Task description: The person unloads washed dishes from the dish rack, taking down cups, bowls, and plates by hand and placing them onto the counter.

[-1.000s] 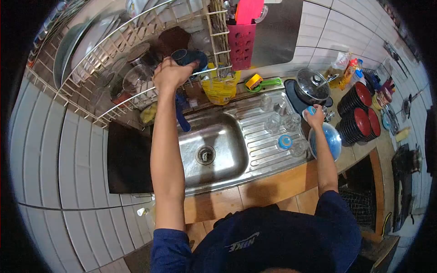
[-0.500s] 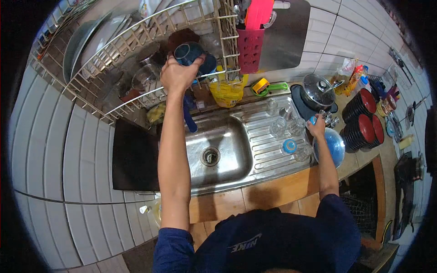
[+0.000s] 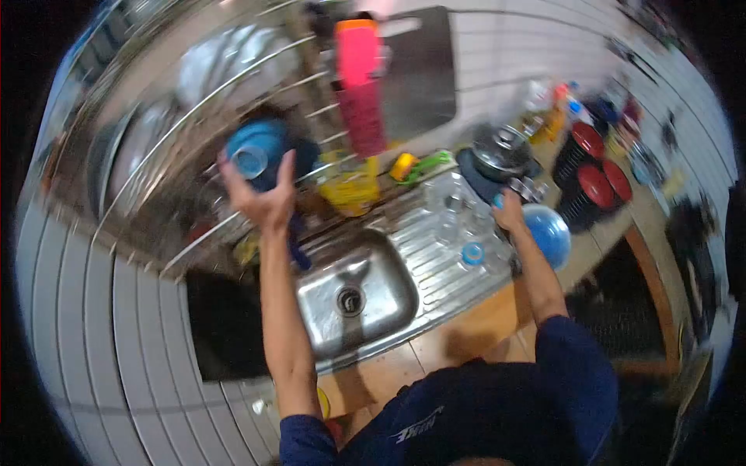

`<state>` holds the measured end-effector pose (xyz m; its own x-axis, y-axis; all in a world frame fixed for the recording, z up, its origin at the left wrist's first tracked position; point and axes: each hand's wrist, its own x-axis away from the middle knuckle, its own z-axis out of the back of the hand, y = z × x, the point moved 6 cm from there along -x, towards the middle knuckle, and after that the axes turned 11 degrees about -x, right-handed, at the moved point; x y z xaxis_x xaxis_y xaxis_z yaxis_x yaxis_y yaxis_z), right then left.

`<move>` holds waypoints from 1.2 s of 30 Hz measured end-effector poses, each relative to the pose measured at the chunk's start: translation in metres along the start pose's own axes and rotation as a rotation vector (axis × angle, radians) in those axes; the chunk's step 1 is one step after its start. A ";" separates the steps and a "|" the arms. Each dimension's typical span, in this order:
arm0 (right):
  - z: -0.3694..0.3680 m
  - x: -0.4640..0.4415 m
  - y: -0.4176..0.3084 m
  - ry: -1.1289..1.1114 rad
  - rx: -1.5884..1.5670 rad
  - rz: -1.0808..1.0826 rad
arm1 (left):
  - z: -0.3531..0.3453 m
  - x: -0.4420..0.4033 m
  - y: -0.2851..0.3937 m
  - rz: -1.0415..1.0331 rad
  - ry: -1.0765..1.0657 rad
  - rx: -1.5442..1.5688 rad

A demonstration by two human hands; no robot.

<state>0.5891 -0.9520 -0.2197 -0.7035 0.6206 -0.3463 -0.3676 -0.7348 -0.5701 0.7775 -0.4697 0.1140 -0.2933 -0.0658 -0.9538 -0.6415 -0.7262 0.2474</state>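
Observation:
My left hand [image 3: 264,194] is raised at the dish rack, thumb and fingers around the sides of a blue bowl [image 3: 268,136] whose round foot ring faces me. A darker blue piece stands just right of it, blurred. On the right, my right hand [image 3: 509,213] is closed on a small light-blue object [image 3: 498,201], mostly covered by the fingers. Small clear glasses [image 3: 528,188] stand just beyond that hand. A blue basin [image 3: 546,237] lies beside my right wrist. On the drainboard are several clear glasses [image 3: 448,225] and a blue-ringed piece [image 3: 472,254].
The wire dish rack [image 3: 203,97] holds plates behind its bars. Below is a steel sink [image 3: 357,330]. A lidded pot [image 3: 501,151], stacks of dark red-rimmed bowls [image 3: 587,140], a yellow bag [image 3: 350,192] and a pink utensil holder [image 3: 361,120] line the back.
The view has turned and blurred. My left hand has moved left within the rack with the blue bowl, whose foot now shows more. My right hand stays by the basin with the light-blue object.

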 end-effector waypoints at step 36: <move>0.040 -0.019 -0.545 -0.161 -0.028 0.928 | 0.182 0.125 -0.031 0.877 0.534 0.590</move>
<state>0.7780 -0.5742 0.1277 -0.7841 -0.2564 -0.5652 0.3955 -0.9082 -0.1367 0.6318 -0.3307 0.0182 -0.5525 -0.7632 -0.3351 -0.6374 0.1278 0.7598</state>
